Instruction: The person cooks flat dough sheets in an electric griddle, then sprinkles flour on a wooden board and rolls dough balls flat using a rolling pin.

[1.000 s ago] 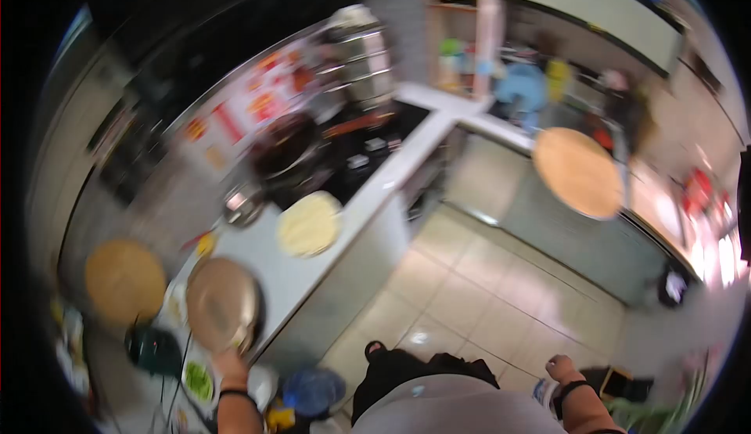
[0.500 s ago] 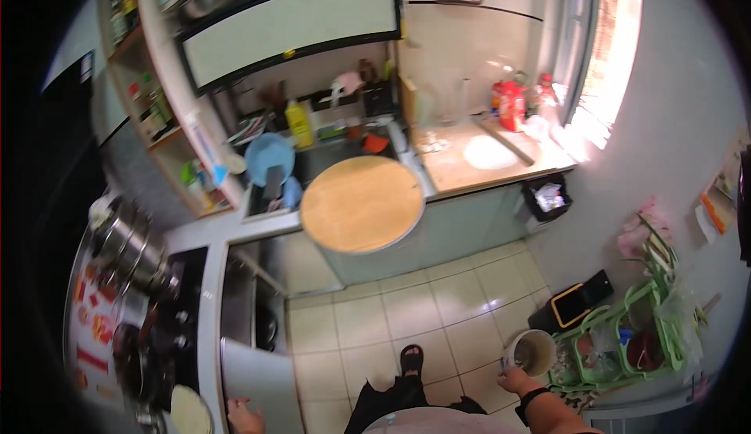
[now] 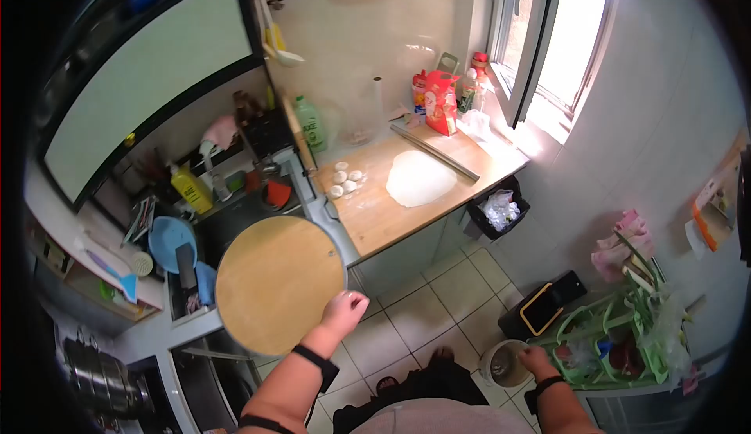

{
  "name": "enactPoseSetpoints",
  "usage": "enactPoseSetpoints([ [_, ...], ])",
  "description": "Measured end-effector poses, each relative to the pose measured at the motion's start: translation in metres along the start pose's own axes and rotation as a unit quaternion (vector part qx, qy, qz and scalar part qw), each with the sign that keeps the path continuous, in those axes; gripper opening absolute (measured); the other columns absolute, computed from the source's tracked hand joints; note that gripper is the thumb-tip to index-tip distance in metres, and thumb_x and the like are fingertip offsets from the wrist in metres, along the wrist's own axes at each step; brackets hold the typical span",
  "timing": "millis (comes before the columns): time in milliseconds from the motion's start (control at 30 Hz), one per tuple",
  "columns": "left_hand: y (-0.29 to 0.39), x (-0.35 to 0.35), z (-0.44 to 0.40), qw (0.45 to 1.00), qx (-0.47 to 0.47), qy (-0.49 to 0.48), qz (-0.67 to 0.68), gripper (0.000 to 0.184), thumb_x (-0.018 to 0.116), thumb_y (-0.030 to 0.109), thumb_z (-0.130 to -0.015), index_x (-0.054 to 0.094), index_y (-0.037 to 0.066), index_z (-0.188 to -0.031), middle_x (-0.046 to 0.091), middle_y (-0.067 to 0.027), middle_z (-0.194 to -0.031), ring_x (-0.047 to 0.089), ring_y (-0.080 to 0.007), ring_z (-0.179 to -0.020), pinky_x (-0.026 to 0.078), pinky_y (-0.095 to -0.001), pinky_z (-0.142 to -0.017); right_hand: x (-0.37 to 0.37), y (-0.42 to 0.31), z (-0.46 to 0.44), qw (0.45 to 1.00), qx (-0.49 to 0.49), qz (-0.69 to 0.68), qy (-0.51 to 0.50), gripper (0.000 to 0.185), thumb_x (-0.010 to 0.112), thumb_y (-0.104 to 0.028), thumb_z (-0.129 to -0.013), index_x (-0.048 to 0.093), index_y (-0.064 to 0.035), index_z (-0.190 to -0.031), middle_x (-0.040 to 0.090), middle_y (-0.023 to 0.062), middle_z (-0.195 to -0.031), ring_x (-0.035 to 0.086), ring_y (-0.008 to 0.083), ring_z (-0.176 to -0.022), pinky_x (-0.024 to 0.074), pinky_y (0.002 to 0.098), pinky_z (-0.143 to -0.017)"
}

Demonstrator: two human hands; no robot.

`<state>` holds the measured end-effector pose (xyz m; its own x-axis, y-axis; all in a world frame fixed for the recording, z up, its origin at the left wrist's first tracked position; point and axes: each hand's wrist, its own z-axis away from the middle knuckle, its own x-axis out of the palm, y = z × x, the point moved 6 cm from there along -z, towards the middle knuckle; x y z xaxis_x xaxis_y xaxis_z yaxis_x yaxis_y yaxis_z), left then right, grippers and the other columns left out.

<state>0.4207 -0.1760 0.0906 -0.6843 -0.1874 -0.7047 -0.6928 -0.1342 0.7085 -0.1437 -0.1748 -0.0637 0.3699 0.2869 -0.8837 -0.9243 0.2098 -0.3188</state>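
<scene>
My left hand (image 3: 346,313) is raised beside the right edge of a round wooden board (image 3: 278,281), its fingers curled together with nothing visible in them. The board lies over the sink area. At the lower right, my right hand (image 3: 537,362) grips the rim of a pale round container (image 3: 504,363), whose inside looks greyish. On the wooden worktop (image 3: 368,226) lie a flat, thin sheet of dough (image 3: 421,179), several small dough pieces (image 3: 344,180) and a long rolling pin (image 3: 435,153).
A black bin (image 3: 499,208) hangs at the worktop's front edge. Red packages (image 3: 441,104) stand by the open window. A green rack (image 3: 610,344) with vegetables is at the right, near a black box (image 3: 541,306). A blue basin (image 3: 171,242) sits left of the sink.
The view has swung right, from the stove to the worktop. My left hand has left the pan and risen beside the round board. My right hand now has the pale container beside my legs.
</scene>
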Motion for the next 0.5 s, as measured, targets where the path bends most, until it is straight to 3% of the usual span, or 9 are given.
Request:
enactPoseSetpoints([
  [133, 0.013, 0.051, -0.134, 0.987, -0.126, -0.091, -0.043, 0.032, 0.059, 0.039, -0.084, 0.071, 0.01, -0.087, 0.069, -0.0134, -0.082, 0.067, -0.0303, -0.079, 0.052, -0.0396, -0.072, -0.047, -0.135, -0.127, 0.986, -0.149, -0.059, 0.053, 0.025, 0.065, -0.027, -0.077, 0.068, -0.0027, -0.08, 0.066, 0.0183, -0.078, 0.064, 0.0373, -0.077, 0.0516, 0.0449, -0.072],
  [233, -0.015, 0.084, -0.211, 0.977, -0.203, -0.044, -0.038, 0.037, 0.061, 0.044, -0.082, 0.072, 0.009, -0.088, 0.07, -0.0147, -0.086, 0.067, -0.0311, -0.084, 0.052, -0.0392, -0.076, -0.089, -0.247, -0.232, 0.951, -0.26, -0.118, 0.118, 0.015, 0.065, -0.019, -0.079, 0.066, -0.0033, -0.081, 0.066, 0.017, -0.078, 0.064, 0.0359, -0.075, 0.052, 0.0433, -0.069],
  [267, -0.016, 0.095, -0.225, 0.975, -0.213, -0.048, -0.044, 0.037, 0.061, 0.044, -0.082, 0.072, 0.009, -0.088, 0.07, -0.0147, -0.086, 0.067, -0.0311, -0.084, 0.052, -0.0392, -0.076, -0.099, -0.277, -0.262, 0.952, -0.248, -0.142, 0.108, 0.016, 0.065, -0.02, -0.079, 0.066, -0.0039, -0.082, 0.067, 0.0174, -0.08, 0.065, 0.0359, -0.077, 0.052, 0.0437, -0.07],
  [333, -0.017, 0.1, -0.253, 0.956, -0.277, 0.041, -0.089, 0.04, 0.064, 0.047, -0.08, 0.072, 0.008, -0.084, 0.071, -0.0144, -0.083, 0.068, -0.0291, -0.08, 0.052, -0.0385, -0.073, -0.118, -0.334, -0.315, 0.957, -0.229, -0.145, 0.101, 0.018, 0.064, -0.023, -0.08, 0.066, -0.0056, -0.084, 0.067, 0.018, -0.083, 0.065, 0.0358, -0.08, 0.0523, 0.0446, -0.072],
  [433, -0.016, 0.108, -0.286, 0.935, -0.33, 0.065, -0.116, 0.042, 0.066, 0.051, -0.078, 0.072, 0.009, -0.081, 0.071, -0.0132, -0.084, 0.068, -0.0296, -0.082, 0.053, -0.0391, -0.076, -0.136, -0.398, -0.362, 0.982, -0.161, -0.073, 0.07, 0.023, 0.061, -0.027, -0.083, 0.065, -0.007, -0.093, 0.068, 0.0179, -0.092, 0.066, 0.0356, -0.087, 0.053, 0.0448, -0.077],
  [500, -0.016, 0.112, -0.298, 0.922, -0.364, 0.042, -0.128, 0.041, 0.067, 0.05, -0.078, 0.073, 0.011, -0.087, 0.071, -0.0135, -0.09, 0.068, -0.0293, -0.087, 0.053, -0.0394, -0.079, -0.13, -0.426, -0.389, 0.981, -0.187, -0.029, 0.037, 0.029, 0.061, -0.028, -0.083, 0.062, -0.0047, -0.102, 0.068, 0.0191, -0.098, 0.066, 0.0361, -0.093, 0.053, 0.0442, -0.08],
])
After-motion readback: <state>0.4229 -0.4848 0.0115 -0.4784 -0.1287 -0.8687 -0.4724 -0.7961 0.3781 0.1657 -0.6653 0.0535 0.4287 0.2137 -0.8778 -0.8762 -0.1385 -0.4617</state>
